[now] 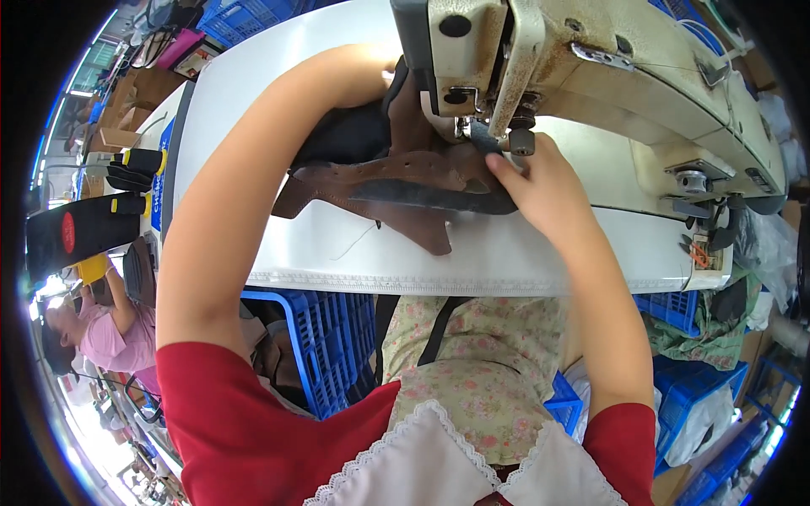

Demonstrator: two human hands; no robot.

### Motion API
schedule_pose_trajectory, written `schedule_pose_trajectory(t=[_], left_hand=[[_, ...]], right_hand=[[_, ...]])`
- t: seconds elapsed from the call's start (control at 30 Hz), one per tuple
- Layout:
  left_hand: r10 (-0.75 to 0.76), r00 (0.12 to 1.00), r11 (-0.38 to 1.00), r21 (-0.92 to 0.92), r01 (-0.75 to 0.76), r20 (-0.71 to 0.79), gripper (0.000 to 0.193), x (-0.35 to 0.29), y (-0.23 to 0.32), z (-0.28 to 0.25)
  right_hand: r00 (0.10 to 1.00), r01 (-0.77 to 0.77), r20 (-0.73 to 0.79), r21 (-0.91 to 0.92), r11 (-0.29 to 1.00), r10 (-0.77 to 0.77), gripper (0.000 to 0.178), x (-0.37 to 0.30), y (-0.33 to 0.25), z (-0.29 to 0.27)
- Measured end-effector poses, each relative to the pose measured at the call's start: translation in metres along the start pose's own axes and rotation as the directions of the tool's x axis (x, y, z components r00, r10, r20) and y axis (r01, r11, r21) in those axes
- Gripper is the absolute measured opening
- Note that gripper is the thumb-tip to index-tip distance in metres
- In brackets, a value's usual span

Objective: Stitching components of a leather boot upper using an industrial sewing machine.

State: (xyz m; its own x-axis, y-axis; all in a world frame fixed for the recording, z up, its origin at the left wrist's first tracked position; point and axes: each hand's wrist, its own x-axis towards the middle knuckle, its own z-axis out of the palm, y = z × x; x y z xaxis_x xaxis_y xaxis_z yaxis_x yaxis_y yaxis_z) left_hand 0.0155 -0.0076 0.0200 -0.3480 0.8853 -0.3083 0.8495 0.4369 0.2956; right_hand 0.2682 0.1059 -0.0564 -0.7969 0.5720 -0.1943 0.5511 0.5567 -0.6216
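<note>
A brown leather shoe upper [405, 223] with a row of small holes lies under the sewing machine [472, 63], black lining [350, 135] showing at its left. Along it runs a dark grey strip [430, 196]; a short stretch of strip also rises to the presser foot. My right hand [540, 181] is closed at the upper's right end, thumb on the strip just right of the needle area; its other fingers are mostly hidden. My left hand [390, 72] reaches round to the far left side of the machine head, beside the lining. Leather and machine hide its fingers.
The white table [337, 261] has a ruler along its front edge. A loose thread trails left of the upper. Orange-handled snips [699, 255] lie at the table's right end. Blue crates [325, 346] stand below. Another person [118, 333] works at the left.
</note>
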Motion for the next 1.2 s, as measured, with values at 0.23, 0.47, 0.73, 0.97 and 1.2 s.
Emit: schedule_pose_trajectory(t=[0.23, 0.47, 0.73, 0.97, 1.2], left_hand=[[0.040, 0.949, 0.997, -0.057, -0.060, -0.311, 0.016, -0.143, 0.057, 0.000], [0.393, 0.810, 0.912, 0.068, -0.405, -0.435, 0.041, -0.130, 0.142, 0.115], [-0.054, 0.909, 0.923, 0.326, 0.204, -0.414, 0.027, -0.062, 0.139, 0.121], [0.046, 0.768, 0.918, 0.331, 0.220, -0.638, 0.034, -0.056, 0.121, 0.155], [0.224, 0.695, 0.926, 0.372, 0.066, -0.683, 0.042, -0.058, 0.095, 0.174]], right_hand=[[0.803, 0.542, 0.155, 0.216, 0.812, -0.576, 0.068, -0.035, 0.032, -0.023], [0.935, 0.331, -0.036, 0.452, 0.828, -0.354, 0.029, -0.007, 0.026, -0.018], [0.943, 0.332, -0.143, 0.375, 0.866, -0.300, 0.030, 0.000, 0.016, -0.012], [0.959, 0.276, 0.001, 0.244, 0.930, -0.285, 0.032, 0.006, 0.019, 0.001], [0.799, 0.592, -0.176, 0.057, 0.804, -0.575, 0.034, 0.008, 0.038, 0.018]])
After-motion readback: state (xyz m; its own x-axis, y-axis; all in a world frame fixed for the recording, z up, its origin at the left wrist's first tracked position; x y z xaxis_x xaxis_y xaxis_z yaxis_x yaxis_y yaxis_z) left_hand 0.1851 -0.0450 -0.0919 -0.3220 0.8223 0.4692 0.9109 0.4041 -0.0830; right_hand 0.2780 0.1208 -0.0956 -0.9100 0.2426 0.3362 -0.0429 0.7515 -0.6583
